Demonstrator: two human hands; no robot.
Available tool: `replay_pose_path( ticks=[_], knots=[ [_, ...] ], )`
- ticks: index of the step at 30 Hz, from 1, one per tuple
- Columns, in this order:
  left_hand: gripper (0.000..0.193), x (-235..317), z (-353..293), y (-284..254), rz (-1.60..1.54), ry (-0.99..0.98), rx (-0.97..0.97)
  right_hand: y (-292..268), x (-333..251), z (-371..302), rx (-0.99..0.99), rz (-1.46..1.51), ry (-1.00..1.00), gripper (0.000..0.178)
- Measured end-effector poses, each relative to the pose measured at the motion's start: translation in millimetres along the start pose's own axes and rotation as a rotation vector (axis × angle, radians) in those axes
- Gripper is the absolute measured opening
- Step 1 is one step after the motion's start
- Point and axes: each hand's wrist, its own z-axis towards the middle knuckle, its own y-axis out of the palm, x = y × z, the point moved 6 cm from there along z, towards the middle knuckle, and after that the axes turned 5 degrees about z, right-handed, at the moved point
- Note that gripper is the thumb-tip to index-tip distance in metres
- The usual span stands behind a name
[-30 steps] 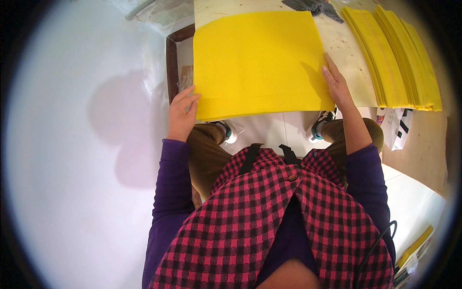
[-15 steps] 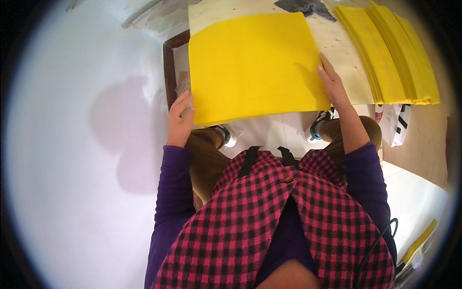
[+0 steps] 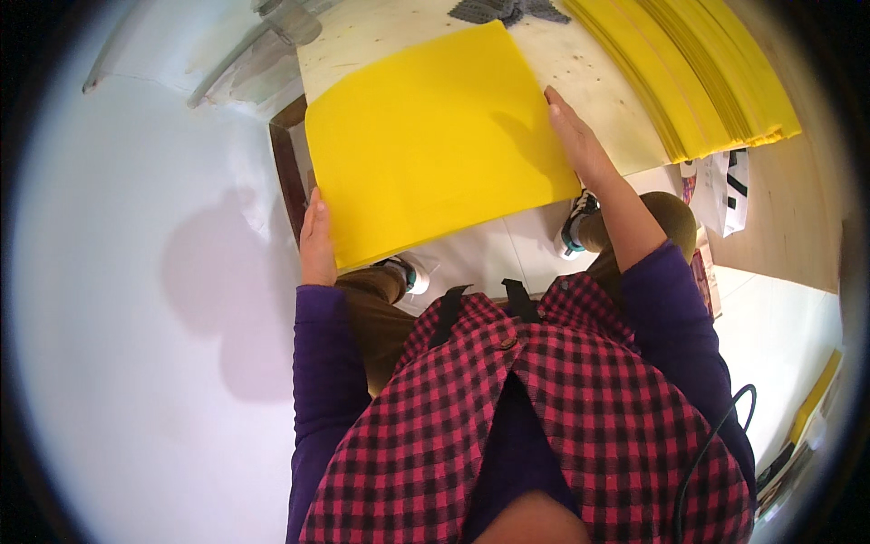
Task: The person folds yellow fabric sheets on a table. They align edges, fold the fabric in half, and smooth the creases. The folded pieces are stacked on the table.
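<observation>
A square yellow cloth piece (image 3: 435,145), soft like felt, lies on the pale table, its near edge jutting over the table's front. How many layers it has I cannot tell. My left hand (image 3: 316,243) rests along its left edge near the front corner, fingers stretched out. Against the right edge lies my right hand (image 3: 580,145), also flat with fingers extended. Neither hand's fingers are wrapped round the cloth.
Stacks of folded yellow cloth (image 3: 675,72) lie at the right of the table (image 3: 616,113). A grey knitted item (image 3: 509,11) is at the back. A white bag (image 3: 723,195) hangs below the right side. A white wall (image 3: 118,272) stands on the left.
My left hand has come in against the cloth's left edge, its fingers now straighter. My right hand stays along the right edge. The whole view has turned and shifted slightly.
</observation>
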Motion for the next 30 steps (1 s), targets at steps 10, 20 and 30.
replay_pose_path(
  ticks=[10, 20, 30],
  knots=[
    [0.048, 24, -1, -11, 0.341, 0.177, 0.046, -42, 2, -8, 0.042, -0.035, 0.013, 0.052],
    [0.053, 12, -18, -5, -0.018, -0.036, 0.118, -34, 12, -22, 0.048, 0.169, -0.040, 0.069],
    [0.053, -2, -14, -1, -0.048, 0.012, 0.015, -23, 5, -32, 0.046, 0.135, 0.022, 0.063]
  ],
)
